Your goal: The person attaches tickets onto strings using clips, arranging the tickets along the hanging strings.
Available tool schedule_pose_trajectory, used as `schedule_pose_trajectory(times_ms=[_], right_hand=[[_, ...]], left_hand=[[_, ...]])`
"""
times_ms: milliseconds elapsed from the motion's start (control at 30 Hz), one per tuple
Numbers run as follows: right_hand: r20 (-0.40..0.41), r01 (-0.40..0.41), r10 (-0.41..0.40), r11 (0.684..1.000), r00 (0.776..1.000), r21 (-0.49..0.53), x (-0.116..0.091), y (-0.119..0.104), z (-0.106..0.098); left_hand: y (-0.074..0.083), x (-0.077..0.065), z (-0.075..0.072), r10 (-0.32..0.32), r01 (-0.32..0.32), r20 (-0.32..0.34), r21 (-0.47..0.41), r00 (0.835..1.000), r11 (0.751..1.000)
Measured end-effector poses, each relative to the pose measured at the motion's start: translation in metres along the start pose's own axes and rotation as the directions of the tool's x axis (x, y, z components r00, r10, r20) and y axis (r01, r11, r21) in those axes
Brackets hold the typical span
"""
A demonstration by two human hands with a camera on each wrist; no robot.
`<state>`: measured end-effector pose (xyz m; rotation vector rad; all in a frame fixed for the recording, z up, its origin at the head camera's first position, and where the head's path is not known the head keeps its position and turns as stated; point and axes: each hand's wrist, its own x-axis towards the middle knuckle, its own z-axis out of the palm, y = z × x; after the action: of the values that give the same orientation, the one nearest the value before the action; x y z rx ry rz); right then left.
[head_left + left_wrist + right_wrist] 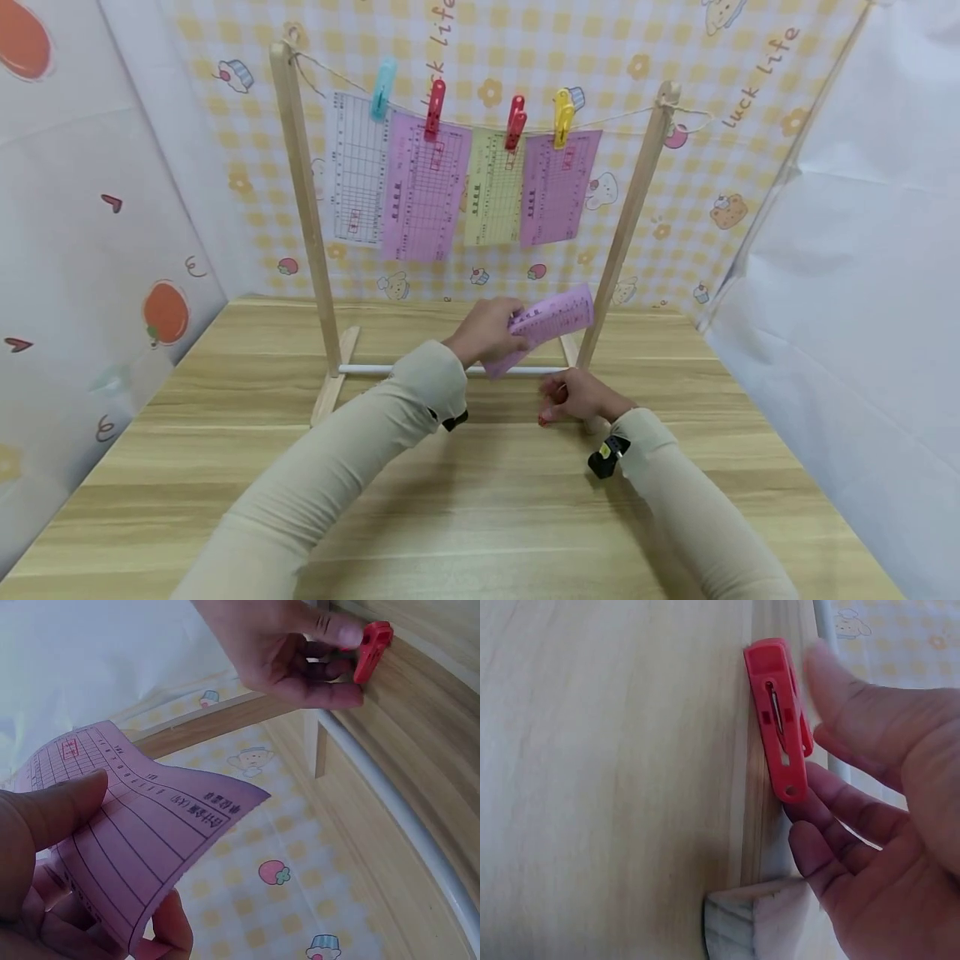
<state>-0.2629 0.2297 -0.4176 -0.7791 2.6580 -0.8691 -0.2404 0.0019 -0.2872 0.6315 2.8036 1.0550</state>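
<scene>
My left hand (491,329) pinches a pink receipt slip (558,318) between thumb and fingers, in front of the wooden rack. In the left wrist view the slip (161,817) bends, its printed face up under the thumb. Low by the rack's right foot, my right hand (577,396) has its thumb and curled fingers around a red clothespin (778,720), close over the tabletop. Above, a string carries a white slip (358,175), a pink slip (426,192), a yellow slip (493,196) and another pink slip (558,196), each hung by a clothespin.
The rack has a left post (307,200), a right post (633,217) and a white crossbar (367,368) low between them. It stands on a wood-grain table (480,517). A checked cloth (487,50) hangs behind, with white sheets (870,250) at the sides.
</scene>
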Motion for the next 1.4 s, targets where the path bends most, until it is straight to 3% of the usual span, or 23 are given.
schedule_pose_trajectory(times_ms=[300,733,1000,1400], right_hand=[[0.042,-0.017,0.018,1.0,0.999,-0.019,0.0,0.001,0.0],[-0.039,-0.036,0.033,0.996,0.999,-0.077,-0.005,-0.011,-0.011],[-0.095,-0.022,0.011,0.994,0.995,-0.11,-0.012,-0.017,-0.028],[-0.175,-0.025,0.017,0.999,0.984,-0.045,-0.017,-0.026,-0.05]], left_hand=[[0.005,0.007,-0.007,-0.025,0.025,-0.015,-0.016,1.0,1.0],[0.012,0.013,-0.016,-0.028,0.026,-0.054,-0.041,0.998,0.999],[0.018,0.019,-0.019,0.035,-0.04,-0.11,-0.038,0.993,0.998],[0.029,0.023,-0.022,0.09,-0.093,-0.165,-0.016,0.982,0.995]])
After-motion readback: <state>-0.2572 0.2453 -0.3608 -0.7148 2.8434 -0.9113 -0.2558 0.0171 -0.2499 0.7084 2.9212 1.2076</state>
